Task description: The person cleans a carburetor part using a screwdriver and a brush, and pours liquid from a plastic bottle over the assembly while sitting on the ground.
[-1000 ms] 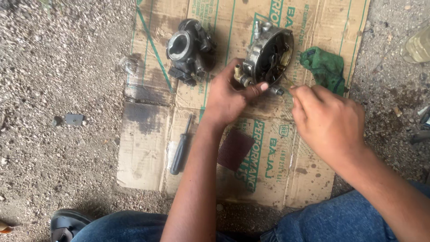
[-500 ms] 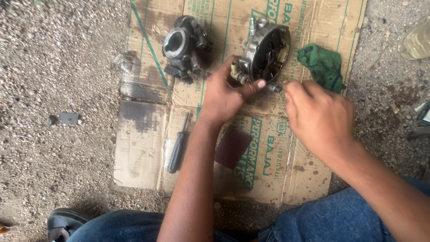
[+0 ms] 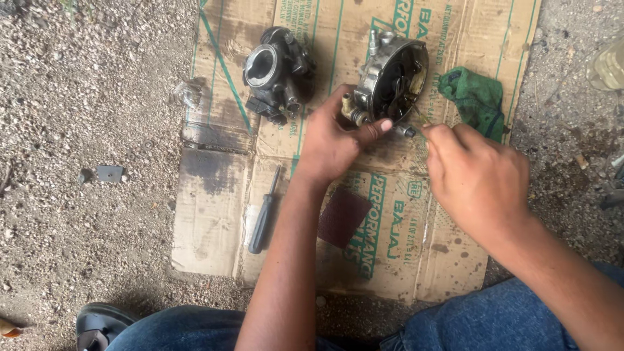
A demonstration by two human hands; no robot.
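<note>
Upper centre of frame, on cardboard: my left hand grasps the metal housing; my right hand pinches a small part beside it. Carburettor body upper left; screwdriver lower left.

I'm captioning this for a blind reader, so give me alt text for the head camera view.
Seen from above, a person's left hand steadies a round metal engine part on flattened cardboard while the right hand works at its lower edge. A second metal part, a green rag, a screwdriver and a dark red square lie around them.
</note>
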